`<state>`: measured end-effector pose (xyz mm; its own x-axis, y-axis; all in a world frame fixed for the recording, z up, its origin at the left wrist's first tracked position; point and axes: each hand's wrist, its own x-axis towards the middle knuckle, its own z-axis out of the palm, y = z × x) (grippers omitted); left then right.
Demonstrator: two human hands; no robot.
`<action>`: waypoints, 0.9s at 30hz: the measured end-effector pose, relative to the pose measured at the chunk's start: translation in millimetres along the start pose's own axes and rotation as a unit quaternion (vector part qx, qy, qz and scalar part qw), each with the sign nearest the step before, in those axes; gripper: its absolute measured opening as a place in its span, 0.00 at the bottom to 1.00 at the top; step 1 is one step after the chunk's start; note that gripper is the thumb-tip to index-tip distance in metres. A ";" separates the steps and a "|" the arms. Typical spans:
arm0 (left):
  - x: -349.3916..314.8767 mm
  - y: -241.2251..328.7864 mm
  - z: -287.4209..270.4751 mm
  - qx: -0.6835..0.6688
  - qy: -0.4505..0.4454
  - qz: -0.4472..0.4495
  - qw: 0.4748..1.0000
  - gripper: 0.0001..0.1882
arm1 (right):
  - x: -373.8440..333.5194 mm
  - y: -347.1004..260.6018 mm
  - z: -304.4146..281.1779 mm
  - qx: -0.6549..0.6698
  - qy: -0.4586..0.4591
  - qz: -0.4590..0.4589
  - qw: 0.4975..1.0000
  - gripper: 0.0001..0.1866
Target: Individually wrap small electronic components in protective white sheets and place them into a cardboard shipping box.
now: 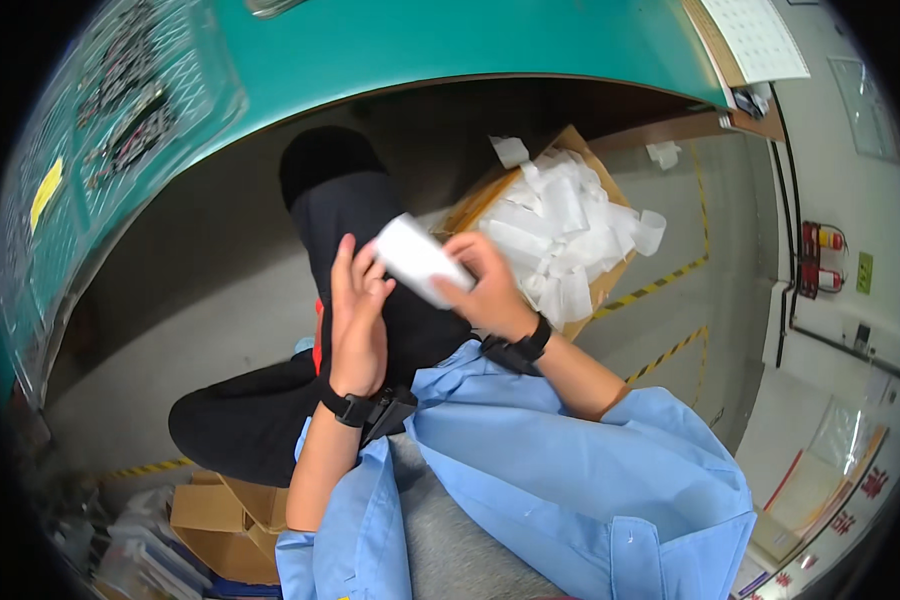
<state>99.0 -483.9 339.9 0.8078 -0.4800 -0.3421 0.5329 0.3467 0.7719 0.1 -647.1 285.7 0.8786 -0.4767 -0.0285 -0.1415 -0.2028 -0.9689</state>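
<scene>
One white piece is pinched in my right grip above my trousers; my left grip, loosely spread, is beside it, left of a carton of scraps.

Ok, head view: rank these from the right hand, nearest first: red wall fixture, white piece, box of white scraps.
1. White piece: held in the right hand, sticking out to its left.
2. Box of white scraps: just beyond the hand, up and to the right.
3. Red wall fixture: far right, on the wall.
</scene>
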 end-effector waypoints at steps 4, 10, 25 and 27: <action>7.2 17.5 -27.0 0.060 -0.011 0.008 0.998 0.27 | -16.4 88.7 -112.3 -0.221 0.279 0.097 0.930 0.18; 0.2 46.1 -117.3 0.045 -0.013 0.023 0.999 0.23 | -106.0 207.9 -195.4 -0.463 0.271 0.240 0.809 0.14; -327.3 34.2 -414.5 0.315 0.580 0.063 0.748 0.16 | -127.7 300.3 -201.4 -0.461 -0.140 0.297 0.824 0.20; -402.6 -42.1 -447.9 0.369 0.589 -0.077 0.715 0.11 | -121.4 294.5 -199.9 -0.181 -0.042 0.407 0.895 0.11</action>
<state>-135.8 55.7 205.2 0.6377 0.6949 -0.3323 0.7108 -0.3647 0.6015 -239.3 -819.9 52.9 0.4475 -0.5290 -0.7210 -0.8743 -0.0893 -0.4771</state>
